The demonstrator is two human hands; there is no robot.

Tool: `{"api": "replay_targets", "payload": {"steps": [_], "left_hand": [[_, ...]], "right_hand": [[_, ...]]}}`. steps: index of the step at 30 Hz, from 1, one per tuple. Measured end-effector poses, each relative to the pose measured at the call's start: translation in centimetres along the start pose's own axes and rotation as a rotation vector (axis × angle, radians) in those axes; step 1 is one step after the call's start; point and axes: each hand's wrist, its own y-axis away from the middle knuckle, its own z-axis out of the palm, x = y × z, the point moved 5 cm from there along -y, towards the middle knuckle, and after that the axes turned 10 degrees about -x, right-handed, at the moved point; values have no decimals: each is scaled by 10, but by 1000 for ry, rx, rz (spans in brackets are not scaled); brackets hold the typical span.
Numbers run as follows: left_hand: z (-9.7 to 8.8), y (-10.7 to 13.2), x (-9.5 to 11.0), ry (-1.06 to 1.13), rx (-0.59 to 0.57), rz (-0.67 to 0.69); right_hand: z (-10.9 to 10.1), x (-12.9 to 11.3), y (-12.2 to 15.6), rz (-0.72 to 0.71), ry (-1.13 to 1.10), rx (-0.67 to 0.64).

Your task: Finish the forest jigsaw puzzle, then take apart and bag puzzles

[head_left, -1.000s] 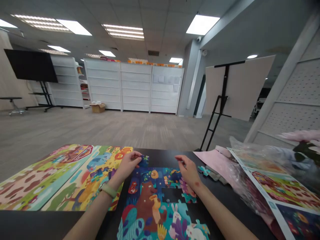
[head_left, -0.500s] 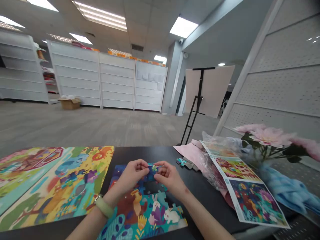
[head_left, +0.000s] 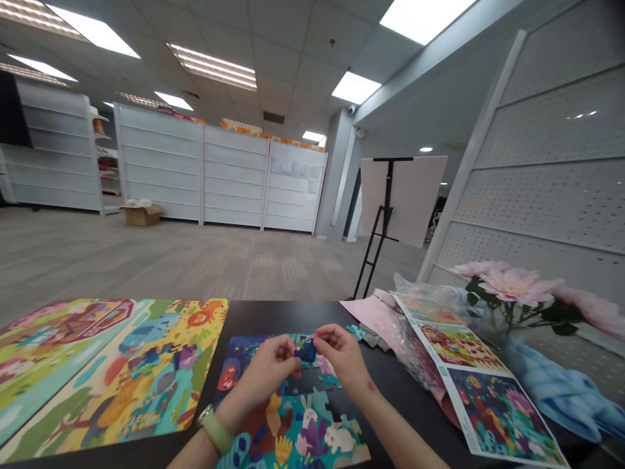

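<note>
Both my hands meet above a part-built colourful jigsaw [head_left: 293,423] with a bear and rabbits on the black table [head_left: 258,316]. My left hand [head_left: 271,371], with a green band on its wrist, and my right hand [head_left: 342,355] pinch one dark blue puzzle piece [head_left: 307,352] between their fingertips, held just above the jigsaw's upper part. A gap of bare table shows inside the jigsaw below the hands.
Two finished bright puzzles [head_left: 107,365] lie to the left. Loose pieces [head_left: 364,333], pink paper, a plastic bag and a printed picture sheet [head_left: 469,371] lie to the right, beside pink flowers [head_left: 512,283] and blue cloth. An easel [head_left: 385,215] stands beyond the table.
My hands came together from the jigsaw's top edge and now hold one blue piece between them, lifted slightly. The view has swung to the right.
</note>
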Motion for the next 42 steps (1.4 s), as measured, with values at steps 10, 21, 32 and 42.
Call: {"api": "replay_targets", "payload": {"steps": [10, 21, 32, 42], "left_hand": [[1, -5, -2, -168, -26, 29], [3, 7, -28, -906, -92, -32], [6, 4, -25, -1061, -130, -77], [1, 2, -39, -992, -106, 5]], "right_hand": [[-11, -9, -36, 35, 174, -174], [-105, 55, -58, 107, 596, -120], [-104, 65, -51, 117, 877, -174], [-120, 43, -48, -64, 851, 54]]}}
